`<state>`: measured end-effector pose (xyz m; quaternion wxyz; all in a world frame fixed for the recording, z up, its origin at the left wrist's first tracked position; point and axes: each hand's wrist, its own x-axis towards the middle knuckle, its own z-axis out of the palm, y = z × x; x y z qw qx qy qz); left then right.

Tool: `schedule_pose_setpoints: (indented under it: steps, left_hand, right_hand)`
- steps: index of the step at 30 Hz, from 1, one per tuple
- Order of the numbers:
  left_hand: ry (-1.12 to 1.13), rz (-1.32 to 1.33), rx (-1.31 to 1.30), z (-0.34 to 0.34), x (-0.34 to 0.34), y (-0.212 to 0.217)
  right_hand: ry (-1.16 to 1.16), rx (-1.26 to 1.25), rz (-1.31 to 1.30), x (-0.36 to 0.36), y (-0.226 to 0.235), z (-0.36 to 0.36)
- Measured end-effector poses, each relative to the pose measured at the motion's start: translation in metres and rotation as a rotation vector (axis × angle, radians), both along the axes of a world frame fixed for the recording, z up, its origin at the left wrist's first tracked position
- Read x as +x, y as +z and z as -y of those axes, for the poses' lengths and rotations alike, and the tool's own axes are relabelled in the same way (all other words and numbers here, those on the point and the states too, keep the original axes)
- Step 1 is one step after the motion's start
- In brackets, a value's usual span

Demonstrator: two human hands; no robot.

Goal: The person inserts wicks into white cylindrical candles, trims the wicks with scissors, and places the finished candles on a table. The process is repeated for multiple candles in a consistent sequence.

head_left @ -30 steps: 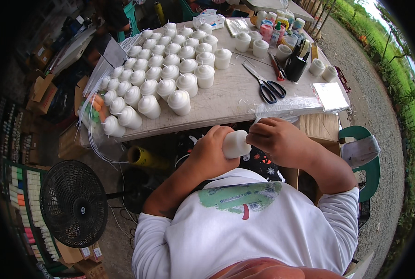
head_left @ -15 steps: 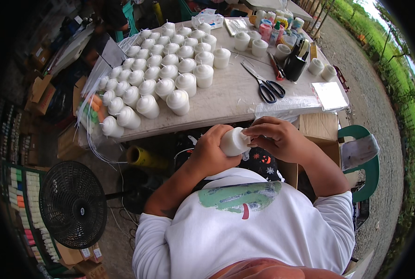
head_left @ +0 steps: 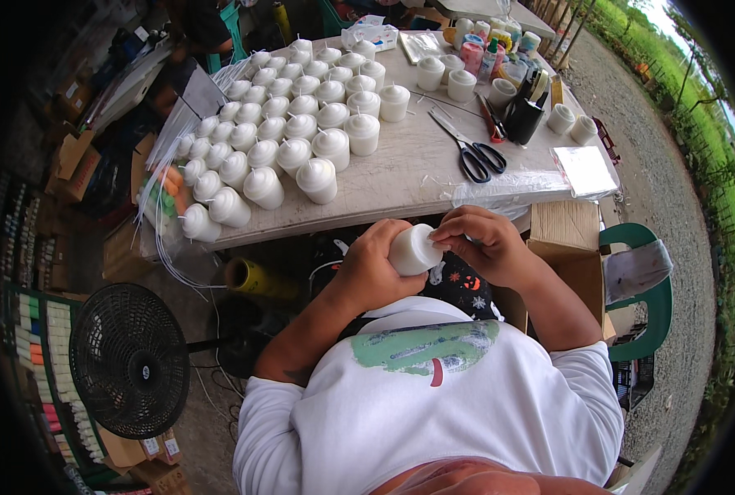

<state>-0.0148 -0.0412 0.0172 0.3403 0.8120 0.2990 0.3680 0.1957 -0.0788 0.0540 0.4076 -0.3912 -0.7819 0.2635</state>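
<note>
A white pillar candle (head_left: 413,250) lies tilted in my left hand (head_left: 373,268), its top end facing right. The fingers of that hand wrap round its side, just in front of the table's near edge. At the candle's top, my right hand (head_left: 487,247) has thumb and fingertips pinched together. Whatever is between those fingertips is hidden; the candle's wick does not show. Ahead on the left half of the table (head_left: 400,177) stand many similar white candles (head_left: 316,181) in rows, wicks up.
Black-handled scissors (head_left: 473,153), a black tape dispenser (head_left: 526,115) and a clear plastic sheet (head_left: 499,191) lie to the right on the table. Paint jars (head_left: 472,56) stand at the back. Below are a cardboard box (head_left: 565,227), a green chair (head_left: 660,318) and a black fan (head_left: 132,360).
My right hand has shifted slightly, its fingers more curled and closer together at the candle's top. The left hand keeps its hold, and the candle has barely turned.
</note>
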Motion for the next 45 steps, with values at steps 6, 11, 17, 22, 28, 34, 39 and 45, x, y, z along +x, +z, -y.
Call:
schedule_pose_setpoints:
  steps: [6, 11, 17, 22, 28, 34, 39, 45]
  left_hand:
    - [0.016, 0.030, -0.051, 0.001, 0.002, 0.004]
    - [0.005, 0.047, -0.080, 0.003, 0.004, 0.002]
    - [-0.083, 0.098, -0.185, 0.001, 0.003, -0.004]
    - [-0.072, 0.072, -0.247, -0.001, 0.004, -0.009]
    - [-0.020, 0.070, -0.153, -0.003, 0.006, -0.013]
    - [-0.010, 0.092, 0.019, -0.004, 0.010, -0.017]
    - [-0.018, 0.126, 0.101, -0.006, 0.008, -0.020]
    - [-0.019, 0.148, 0.159, -0.006, 0.008, -0.024]
  right_hand:
    - [-0.064, 0.175, 0.035, -0.007, -0.008, 0.005]
    - [-0.109, 0.303, 0.069, -0.012, -0.012, 0.007]
    - [-0.058, 0.354, 0.085, -0.009, -0.013, 0.006]
    - [-0.048, 0.321, 0.165, -0.005, -0.019, 0.006]
    - [-0.074, -0.154, -0.265, -0.004, -0.028, 0.011]
    - [0.030, -0.307, -0.541, -0.011, -0.038, 0.014]
    - [0.029, -0.257, -0.534, -0.016, -0.037, 0.020]
    - [-0.008, -0.132, -0.415, -0.018, -0.033, 0.023]
